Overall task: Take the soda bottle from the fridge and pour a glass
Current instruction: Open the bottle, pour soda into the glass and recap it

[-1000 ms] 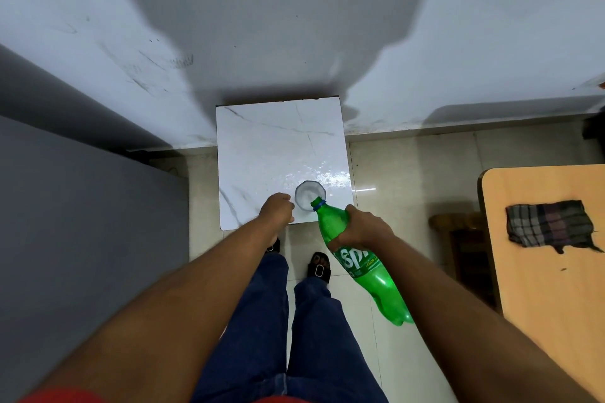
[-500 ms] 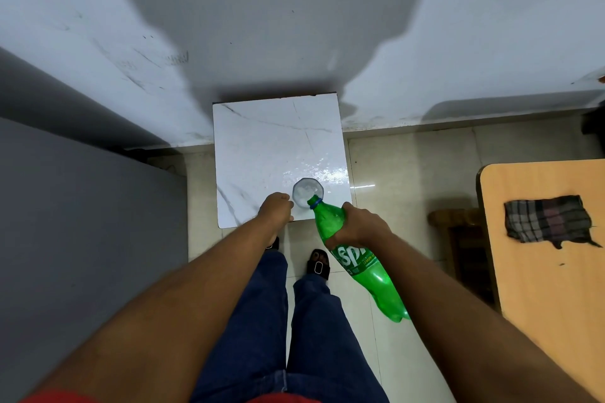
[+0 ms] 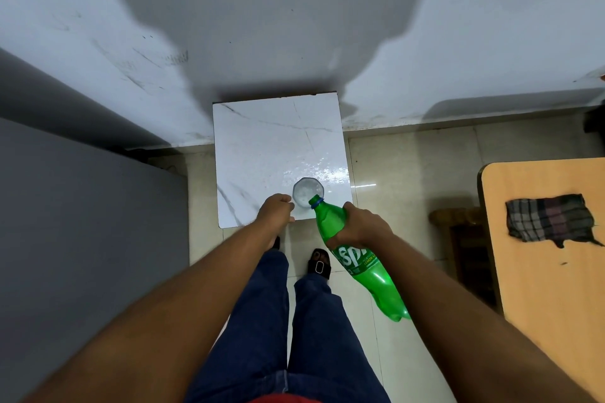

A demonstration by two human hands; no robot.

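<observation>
Pale wall (image 3: 491,26), scuffed, shadowed at centre — glossy cream floor tiles (image 3: 409,167). White marble-top stand (image 3: 262,141) against wall. Wooden table (image 3: 540,288) right, checked cloth (image 3: 550,217) on it.

Table (image 3: 262,147): set against the wall. Glass (image 3: 307,190): on the table, near its front right corner. Left hand (image 3: 275,210): touching the glass's left. Bottle (image 3: 357,258): tilted in the right hand (image 3: 361,227), mouth over the glass rim. Cloth (image 3: 550,217): on the second table (image 3: 556,288), far right.

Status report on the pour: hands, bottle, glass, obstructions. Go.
Right hand gripping tilted green soda bottle, mouth over glass. Left hand steadying glass on white marble table. Nothing blocking the pour.
</observation>
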